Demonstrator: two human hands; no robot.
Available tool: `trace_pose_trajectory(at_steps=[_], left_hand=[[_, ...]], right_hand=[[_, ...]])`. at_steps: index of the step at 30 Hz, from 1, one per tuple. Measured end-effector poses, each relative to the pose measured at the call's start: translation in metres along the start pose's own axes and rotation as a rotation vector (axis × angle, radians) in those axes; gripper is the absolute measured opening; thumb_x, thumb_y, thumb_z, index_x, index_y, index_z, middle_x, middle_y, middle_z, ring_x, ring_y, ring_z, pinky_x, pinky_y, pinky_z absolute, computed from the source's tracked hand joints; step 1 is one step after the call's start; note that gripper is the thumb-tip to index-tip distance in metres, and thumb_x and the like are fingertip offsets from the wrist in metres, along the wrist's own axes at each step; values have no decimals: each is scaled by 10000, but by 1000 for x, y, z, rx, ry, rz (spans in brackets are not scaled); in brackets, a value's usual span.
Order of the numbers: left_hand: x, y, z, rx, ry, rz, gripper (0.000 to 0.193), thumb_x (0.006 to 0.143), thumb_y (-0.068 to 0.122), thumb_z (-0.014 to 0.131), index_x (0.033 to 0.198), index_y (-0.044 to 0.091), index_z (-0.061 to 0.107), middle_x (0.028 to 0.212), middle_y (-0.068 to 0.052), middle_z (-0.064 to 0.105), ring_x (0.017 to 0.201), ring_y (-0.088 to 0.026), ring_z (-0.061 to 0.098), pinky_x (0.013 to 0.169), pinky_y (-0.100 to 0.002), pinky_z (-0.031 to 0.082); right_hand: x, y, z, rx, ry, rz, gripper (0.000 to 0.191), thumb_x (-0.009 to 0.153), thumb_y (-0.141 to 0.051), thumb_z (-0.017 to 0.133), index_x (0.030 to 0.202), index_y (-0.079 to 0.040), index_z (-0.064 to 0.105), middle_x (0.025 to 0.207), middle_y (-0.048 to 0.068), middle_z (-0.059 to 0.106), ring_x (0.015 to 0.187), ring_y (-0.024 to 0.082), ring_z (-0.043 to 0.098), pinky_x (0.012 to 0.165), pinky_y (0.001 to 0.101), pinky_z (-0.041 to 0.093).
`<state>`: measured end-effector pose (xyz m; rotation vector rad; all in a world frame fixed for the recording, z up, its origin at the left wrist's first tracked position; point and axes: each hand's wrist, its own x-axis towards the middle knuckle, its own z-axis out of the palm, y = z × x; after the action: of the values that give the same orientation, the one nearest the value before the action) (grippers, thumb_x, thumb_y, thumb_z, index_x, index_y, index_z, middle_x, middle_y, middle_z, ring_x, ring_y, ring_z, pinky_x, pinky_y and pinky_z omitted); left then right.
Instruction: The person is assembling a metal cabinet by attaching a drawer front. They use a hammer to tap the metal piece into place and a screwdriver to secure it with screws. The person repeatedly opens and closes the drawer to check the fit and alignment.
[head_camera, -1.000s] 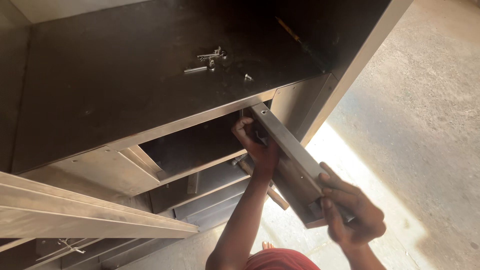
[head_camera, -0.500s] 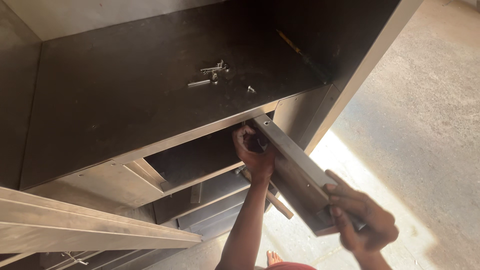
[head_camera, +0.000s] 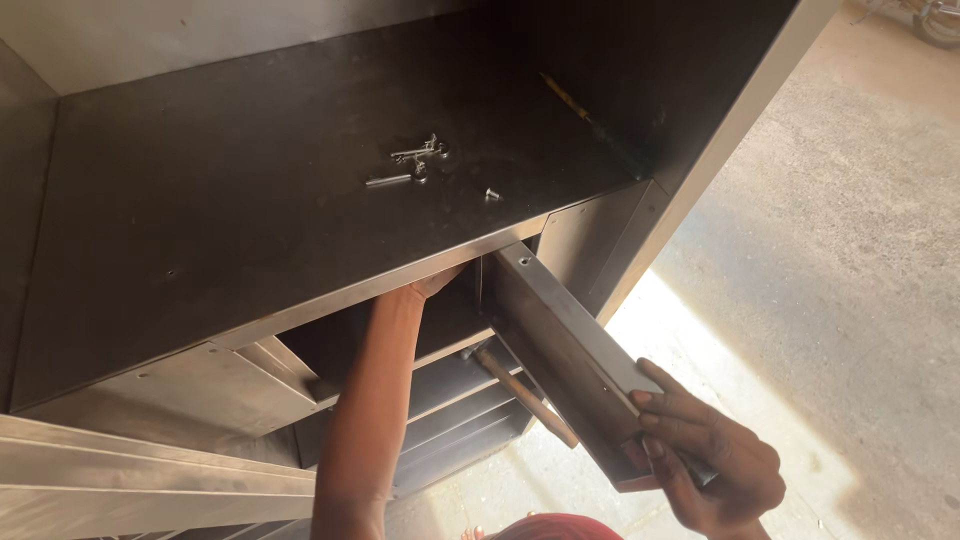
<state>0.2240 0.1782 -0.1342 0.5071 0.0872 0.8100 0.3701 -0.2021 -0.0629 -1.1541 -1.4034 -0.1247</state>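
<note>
My right hand (head_camera: 708, 458) grips the near end of a long grey metal channel piece (head_camera: 560, 340), which slants up to the front edge of a dark metal shelf (head_camera: 250, 230). My left hand (head_camera: 432, 284) reaches under that shelf edge; only the wrist and heel of the hand show, the fingers are hidden inside the cabinet. A wooden-handled tool (head_camera: 524, 395) pokes out from the lower compartment just beside the channel.
Several loose bolts and screws (head_camera: 415, 163) lie on the shelf top. A pencil-like stick (head_camera: 566, 97) rests at the back right. Folded sheet-metal panels (head_camera: 120, 470) sit at lower left. Concrete floor (head_camera: 850, 250) lies to the right of the cabinet's side wall.
My left hand has moved from the channel's upper end to under the shelf edge, out of sight. The view has shifted upward slightly; the right hand keeps its hold.
</note>
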Motion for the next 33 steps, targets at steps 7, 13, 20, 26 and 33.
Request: trace_pose_trajectory(at_steps=[7, 13, 20, 26, 33], left_hand=[[7, 3, -9, 826, -97, 60, 243, 986, 231, 549, 1108, 54, 662, 1065, -74, 710, 909, -185, 674, 796, -299, 580], [0, -10, -8, 50, -12, -53, 239, 992, 218, 618, 1120, 24, 676, 1074, -94, 723, 942, -182, 677, 840, -273, 547], [-127, -73, 34, 1376, 385, 434, 274, 935, 241, 694, 1124, 48, 743, 940, -90, 777, 857, -183, 747, 762, -336, 583], [-126, -85, 56, 2152, 190, 129, 423, 868, 426, 741, 1040, 40, 738, 740, -187, 731, 706, -373, 729, 670, -485, 582], [-122, -97, 33, 2272, 218, 179, 180, 900, 270, 742, 891, 90, 744, 757, -116, 723, 700, -324, 728, 650, -452, 589]], right_hand=[[-8, 2, -2, 36, 28, 93, 63, 924, 2, 680, 958, 12, 732, 1005, 179, 773, 1116, 311, 758, 1084, 596, 537], [-22, 15, -9, 31, 53, 167, 153, 893, -38, 729, 1035, 18, 717, 1100, 212, 754, 1179, 323, 742, 995, 499, 655], [-67, 25, -14, -271, 135, 332, 482, 795, -147, 786, 1212, 52, 649, 1133, 219, 721, 1081, 304, 719, 973, 394, 592], [-45, 42, -8, 14, 120, -58, 380, 909, -157, 775, 1146, 13, 532, 1153, 179, 692, 1107, 299, 720, 869, 331, 667], [-42, 41, -24, 128, -153, 35, 273, 788, -56, 816, 1033, -23, 698, 1126, 247, 722, 1070, 383, 749, 795, 341, 665]])
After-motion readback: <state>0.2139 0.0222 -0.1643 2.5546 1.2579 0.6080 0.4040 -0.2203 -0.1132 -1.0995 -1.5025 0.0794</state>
